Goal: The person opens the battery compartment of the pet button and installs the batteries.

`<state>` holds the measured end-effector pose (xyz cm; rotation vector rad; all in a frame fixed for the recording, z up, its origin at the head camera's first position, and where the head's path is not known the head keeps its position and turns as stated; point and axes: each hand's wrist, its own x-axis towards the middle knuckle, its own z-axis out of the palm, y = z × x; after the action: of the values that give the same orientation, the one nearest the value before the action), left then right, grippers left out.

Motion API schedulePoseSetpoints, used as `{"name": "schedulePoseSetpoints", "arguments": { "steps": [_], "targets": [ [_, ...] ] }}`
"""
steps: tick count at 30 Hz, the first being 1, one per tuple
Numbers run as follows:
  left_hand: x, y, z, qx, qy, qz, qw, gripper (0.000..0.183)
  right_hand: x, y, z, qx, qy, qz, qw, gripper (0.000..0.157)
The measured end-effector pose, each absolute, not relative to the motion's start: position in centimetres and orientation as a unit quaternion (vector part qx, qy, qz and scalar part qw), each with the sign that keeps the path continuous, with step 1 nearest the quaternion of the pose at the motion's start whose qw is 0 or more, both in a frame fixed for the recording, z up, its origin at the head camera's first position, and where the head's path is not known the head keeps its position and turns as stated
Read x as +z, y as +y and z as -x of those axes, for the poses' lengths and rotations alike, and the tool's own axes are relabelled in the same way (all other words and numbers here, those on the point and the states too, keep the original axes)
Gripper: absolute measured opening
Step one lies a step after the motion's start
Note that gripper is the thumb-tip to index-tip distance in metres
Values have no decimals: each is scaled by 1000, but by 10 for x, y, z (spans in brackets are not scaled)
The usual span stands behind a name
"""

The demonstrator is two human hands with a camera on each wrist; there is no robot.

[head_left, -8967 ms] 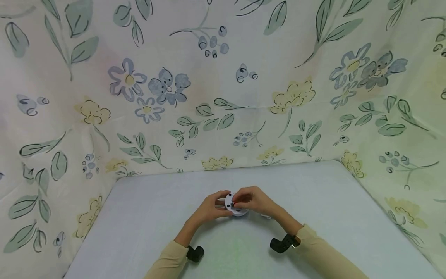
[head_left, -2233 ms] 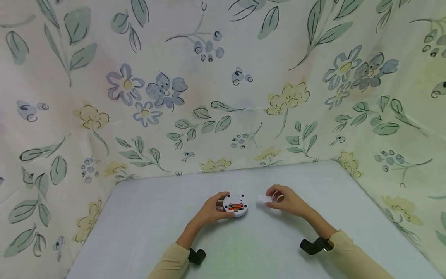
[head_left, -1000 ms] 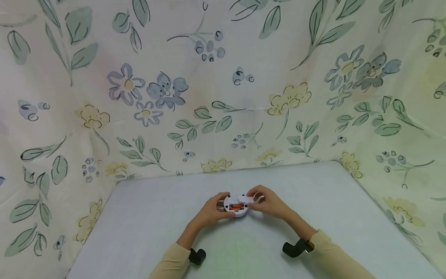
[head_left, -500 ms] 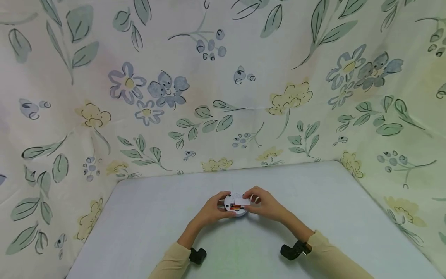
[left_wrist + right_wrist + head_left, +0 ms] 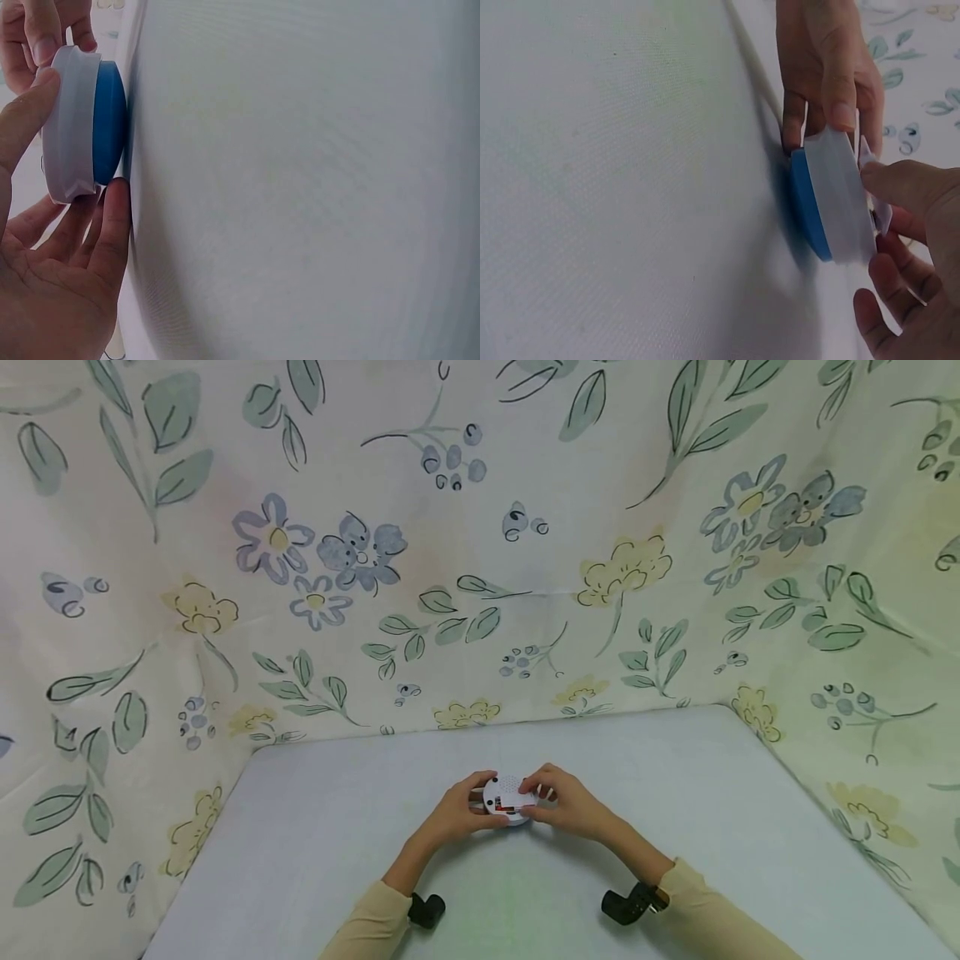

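Note:
A round white battery device (image 5: 507, 783) sits near the table's middle, its back with small holes and dark feet facing up. Its blue domed underside (image 5: 109, 124) faces the table. My left hand (image 5: 453, 810) grips it by the rim, thumb on the near side and fingers round the far side. With thumb and fingers, my right hand (image 5: 570, 806) pinches a thin white battery cover (image 5: 514, 798) over the compartment. A strip of orange batteries (image 5: 507, 809) shows along the cover's near edge. In the right wrist view, the cover (image 5: 883, 214) stands tilted against the device's back.
A white cloth covers the table (image 5: 337, 827). Behind it and at both sides hangs a floral curtain (image 5: 480, 543). Black wrist cameras (image 5: 427, 911) sit on both forearms.
The right hand worked inside the compartment earlier, then held the cover right of the device. It has since brought the cover left over the batteries, hiding most of them. The left hand keeps its grip.

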<state>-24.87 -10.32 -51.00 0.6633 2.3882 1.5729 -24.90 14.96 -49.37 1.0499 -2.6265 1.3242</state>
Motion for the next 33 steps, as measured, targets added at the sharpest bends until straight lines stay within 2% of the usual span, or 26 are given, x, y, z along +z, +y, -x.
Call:
{"name": "schedulePoseSetpoints", "arguments": {
  "steps": [23,33],
  "targets": [
    [-511,-103,249,520,817,-228,97,76,-499,147,247,441,-829,-343,25,21],
    [-510,-101,248,522,818,-224,88,73,-502,143,245,452,-835,-314,28,19]
  ]
}}
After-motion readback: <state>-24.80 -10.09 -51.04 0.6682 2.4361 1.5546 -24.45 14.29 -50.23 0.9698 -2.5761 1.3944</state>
